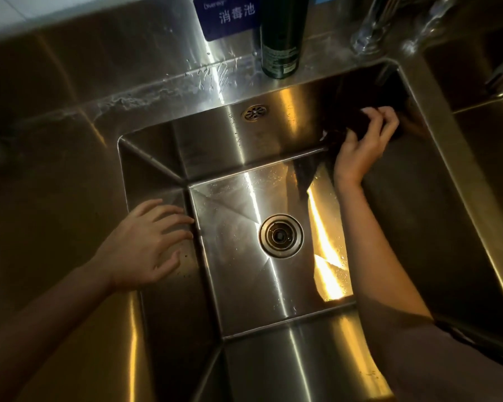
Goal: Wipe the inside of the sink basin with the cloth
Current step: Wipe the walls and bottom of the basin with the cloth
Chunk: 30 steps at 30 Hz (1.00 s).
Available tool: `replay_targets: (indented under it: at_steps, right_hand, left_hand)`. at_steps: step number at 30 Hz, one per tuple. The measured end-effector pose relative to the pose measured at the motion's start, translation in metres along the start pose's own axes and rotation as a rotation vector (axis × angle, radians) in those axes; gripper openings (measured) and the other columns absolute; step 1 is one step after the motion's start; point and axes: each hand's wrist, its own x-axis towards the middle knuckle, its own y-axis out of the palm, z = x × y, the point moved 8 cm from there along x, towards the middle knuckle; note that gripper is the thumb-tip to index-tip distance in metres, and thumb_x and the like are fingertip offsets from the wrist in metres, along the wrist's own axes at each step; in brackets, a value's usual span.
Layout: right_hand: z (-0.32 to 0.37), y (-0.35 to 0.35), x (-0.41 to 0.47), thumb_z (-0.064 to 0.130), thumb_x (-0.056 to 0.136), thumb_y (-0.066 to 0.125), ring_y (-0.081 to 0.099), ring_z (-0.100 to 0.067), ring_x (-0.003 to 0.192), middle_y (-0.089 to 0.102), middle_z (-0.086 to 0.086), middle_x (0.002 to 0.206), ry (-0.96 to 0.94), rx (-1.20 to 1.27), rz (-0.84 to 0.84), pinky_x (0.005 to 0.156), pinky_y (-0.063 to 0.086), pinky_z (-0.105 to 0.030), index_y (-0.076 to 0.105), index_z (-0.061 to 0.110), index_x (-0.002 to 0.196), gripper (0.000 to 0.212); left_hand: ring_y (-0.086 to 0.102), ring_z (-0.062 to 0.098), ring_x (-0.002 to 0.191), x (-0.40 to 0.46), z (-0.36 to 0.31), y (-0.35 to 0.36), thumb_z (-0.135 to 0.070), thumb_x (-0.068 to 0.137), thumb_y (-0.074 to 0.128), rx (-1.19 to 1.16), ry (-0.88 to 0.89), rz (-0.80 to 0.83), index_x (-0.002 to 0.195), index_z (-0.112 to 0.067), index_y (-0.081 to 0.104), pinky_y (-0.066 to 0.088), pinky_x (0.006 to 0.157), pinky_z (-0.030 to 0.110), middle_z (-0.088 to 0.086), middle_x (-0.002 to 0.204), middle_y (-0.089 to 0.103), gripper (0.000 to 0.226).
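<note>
stainless steel square sink basin (163,158) is mid-wipe i'd say. right hand (360,149) has its fingers curled round a dark crumpled cloth (357,126), pressed on the far wall near the right corner. left hand (145,242) lies loosely spread, holding nothing, on the left rim. next probably drag the cloth along that wall. cloth's edges get lost in shadow.

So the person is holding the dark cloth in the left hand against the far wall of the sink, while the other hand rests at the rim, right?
Not quite. The head view shows the right hand gripping the dark cloth against the far wall of the sink. It is the left hand that rests, fingers spread, at the rim.
</note>
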Motion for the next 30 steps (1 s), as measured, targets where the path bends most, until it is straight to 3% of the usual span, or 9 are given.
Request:
replay_targets:
  at_steps: [5, 8, 10, 13, 17, 23, 26, 28, 30]
  right_hand:
    - [0.031, -0.016, 0.015, -0.006, 0.076, 0.067, 0.043, -0.023, 0.124, 0.045, -0.024, 0.125, -0.062, 0.193, -0.206, 0.106, 0.037, -0.014, 0.064, 0.000, 0.109, 0.034]
    - [0.031, -0.006, 0.012, -0.006, 0.081, 0.065, 0.039, -0.025, 0.128, 0.042, -0.028, 0.131, -0.027, 0.192, -0.187, 0.105, 0.035, -0.010, 0.062, -0.001, 0.117, 0.037]
    - [0.017, 0.002, 0.008, -0.006, 0.083, 0.063, 0.035, -0.022, 0.130, 0.040, -0.027, 0.135, 0.017, 0.135, -0.124, 0.107, 0.037, -0.014, 0.061, 0.001, 0.122, 0.040]
    - [-0.009, 0.013, 0.000, -0.004, 0.083, 0.061, 0.035, -0.020, 0.133, 0.040, -0.021, 0.141, 0.047, 0.005, -0.010, 0.111, 0.040, -0.031, 0.061, 0.006, 0.125, 0.043]
    - [-0.044, 0.028, -0.017, -0.002, 0.084, 0.058, 0.042, -0.027, 0.133, 0.044, -0.013, 0.143, 0.050, -0.219, 0.164, 0.111, 0.025, -0.021, 0.059, 0.013, 0.127, 0.046]
    - [-0.092, 0.063, -0.039, -0.001, 0.090, 0.051, 0.032, -0.031, 0.139, 0.036, -0.006, 0.151, 0.099, -0.488, 0.479, 0.112, 0.036, -0.040, 0.047, 0.016, 0.139, 0.052]
    - [-0.110, 0.082, -0.055, 0.001, 0.092, 0.053, 0.032, -0.035, 0.137, 0.036, -0.007, 0.151, 0.175, -0.589, 0.628, 0.105, 0.042, -0.045, 0.026, 0.019, 0.151, 0.068]
    - [-0.118, 0.091, -0.061, 0.006, 0.093, 0.053, 0.032, -0.036, 0.136, 0.037, -0.007, 0.151, 0.237, -0.618, 0.672, 0.104, 0.042, -0.045, 0.016, 0.020, 0.154, 0.073]
    - [-0.123, 0.096, -0.062, 0.011, 0.094, 0.053, 0.033, -0.035, 0.135, 0.036, -0.006, 0.151, 0.279, -0.619, 0.663, 0.105, 0.041, -0.047, 0.021, 0.019, 0.153, 0.067]
  left_hand:
    - [0.054, 0.022, 0.122, 0.000, 0.000, -0.001, -0.045, 0.084, 0.039, 0.017, -0.001, -0.018, 0.108, -0.027, 0.070, 0.029, 0.108, 0.045, 0.000, 0.123, 0.064, 0.043]
    - [0.055, 0.023, 0.120, 0.000, -0.001, -0.001, -0.044, 0.083, 0.040, 0.026, 0.015, -0.028, 0.107, -0.025, 0.071, 0.025, 0.107, 0.043, 0.000, 0.122, 0.065, 0.043]
    - [0.055, 0.022, 0.121, 0.000, 0.000, 0.000, -0.045, 0.083, 0.040, 0.022, 0.009, -0.025, 0.108, -0.026, 0.071, 0.026, 0.107, 0.044, 0.000, 0.123, 0.064, 0.044]
    - [0.055, 0.023, 0.121, 0.001, -0.001, 0.000, -0.043, 0.082, 0.041, 0.017, 0.018, -0.021, 0.108, -0.025, 0.070, 0.026, 0.107, 0.044, 0.000, 0.123, 0.064, 0.043]
    - [0.054, 0.022, 0.122, 0.001, -0.001, -0.001, -0.044, 0.082, 0.041, 0.013, 0.026, -0.013, 0.109, -0.025, 0.070, 0.026, 0.108, 0.045, -0.001, 0.124, 0.064, 0.044]
    - [0.054, 0.023, 0.122, 0.001, -0.003, -0.004, -0.042, 0.083, 0.041, 0.000, 0.032, -0.042, 0.107, -0.023, 0.071, 0.026, 0.109, 0.044, 0.001, 0.124, 0.064, 0.043]
    - [0.054, 0.023, 0.122, 0.001, -0.003, -0.004, -0.041, 0.083, 0.042, -0.005, 0.031, -0.045, 0.107, -0.023, 0.071, 0.026, 0.109, 0.043, 0.001, 0.125, 0.064, 0.042]
    - [0.054, 0.023, 0.122, 0.001, -0.002, -0.004, -0.041, 0.082, 0.042, -0.008, 0.029, -0.049, 0.107, -0.023, 0.071, 0.026, 0.109, 0.043, 0.001, 0.124, 0.064, 0.042]
    - [0.053, 0.023, 0.122, 0.001, -0.002, -0.003, -0.041, 0.082, 0.043, -0.008, 0.029, -0.043, 0.107, -0.023, 0.071, 0.027, 0.110, 0.044, 0.001, 0.125, 0.064, 0.041]
